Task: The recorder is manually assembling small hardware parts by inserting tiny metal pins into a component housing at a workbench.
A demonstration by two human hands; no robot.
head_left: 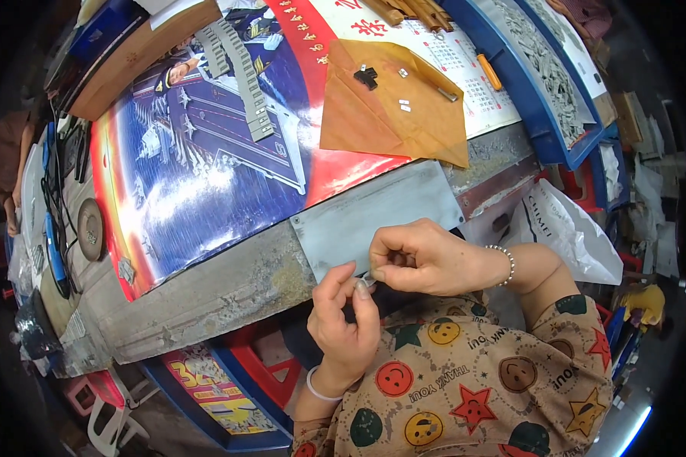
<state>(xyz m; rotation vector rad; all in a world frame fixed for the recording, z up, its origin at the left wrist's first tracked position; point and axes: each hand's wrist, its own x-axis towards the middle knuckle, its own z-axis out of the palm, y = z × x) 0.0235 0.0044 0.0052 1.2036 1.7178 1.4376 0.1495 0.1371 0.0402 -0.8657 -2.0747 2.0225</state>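
While the left hand (344, 324) has its thumb and forefinger closed on a small pale piece (368, 280), the right hand (427, 257) comes to the same spot from the other side, fingers curled and thumb drawn in; whether those fingertips meet or are clamped on the piece's end, I cannot tell. The piece sits up between the two hands, just off the near edge of a grey-blue board (373, 217). By its look it should be very light and stiff, perhaps metal, and apt to slip from the fingertips rather than bend; the pads of thumb and forefinger on its edges would be the safest hold. Beyond the board, a brown paper sheet (358, 126) carries a cluster of black parts (366, 77), tiny white pieces (405, 105) and a slim metal bar (447, 94). Left of it, grey segmented strips (245, 76) lie on a glossy poster (213, 221); to the right, an orange-handled tool (489, 72) lies next to a blue tray (550, 126) full of small greyish parts. Fingertips cover most of the held piece, so its outline and any mating part are hidden. The right hand's last fingers are tucked out of sight, glare washes out some of the poster, and the dark fisheye rim cuts off the surroundings.
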